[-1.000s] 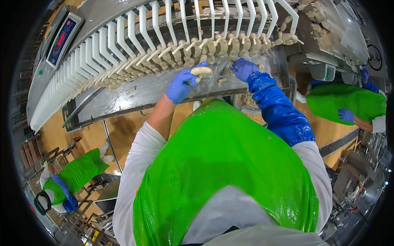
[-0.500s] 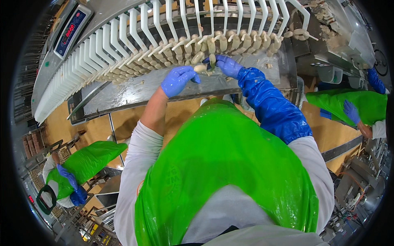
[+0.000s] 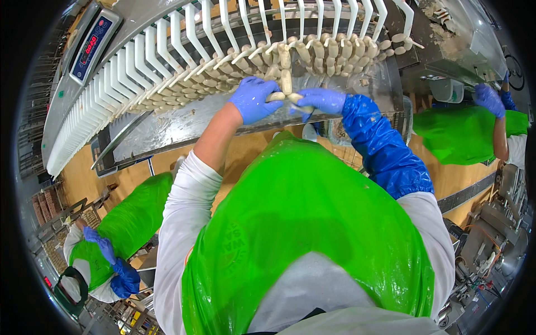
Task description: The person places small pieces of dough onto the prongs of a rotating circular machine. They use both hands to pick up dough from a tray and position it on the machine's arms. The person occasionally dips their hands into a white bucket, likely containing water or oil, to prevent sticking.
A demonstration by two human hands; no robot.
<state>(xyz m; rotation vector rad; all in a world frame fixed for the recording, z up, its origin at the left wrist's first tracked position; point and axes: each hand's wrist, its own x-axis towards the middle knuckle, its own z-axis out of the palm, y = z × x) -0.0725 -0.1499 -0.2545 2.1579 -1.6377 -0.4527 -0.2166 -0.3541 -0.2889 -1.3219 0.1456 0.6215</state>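
A linked chain of pale sausages (image 3: 286, 82) hangs from a white hook in front of me, straight down between my hands. My left hand (image 3: 253, 100), in a purple-blue glove, has its fingers closed round a sausage link at the chain's lower end. From the other side my right hand (image 3: 324, 100), gloved the same way with a blue sleeve cover, pinches the neighbouring link. The two held links nearly meet below the hanging one. Part of each is hidden by my fingers.
White hooks (image 3: 151, 56) line a curved rail, many hung with sausage links (image 3: 335, 56). Under them runs a wet metal tray (image 3: 184, 125). A digital scale (image 3: 95, 44) stands at far left. Co-workers in green aprons are at left (image 3: 137, 218) and right (image 3: 458, 134).
My left hand has moved right and now grips a link; my right hand has shifted right and slightly nearer me. The chain between them hangs straighter. The right co-worker's gloved hand has risen.
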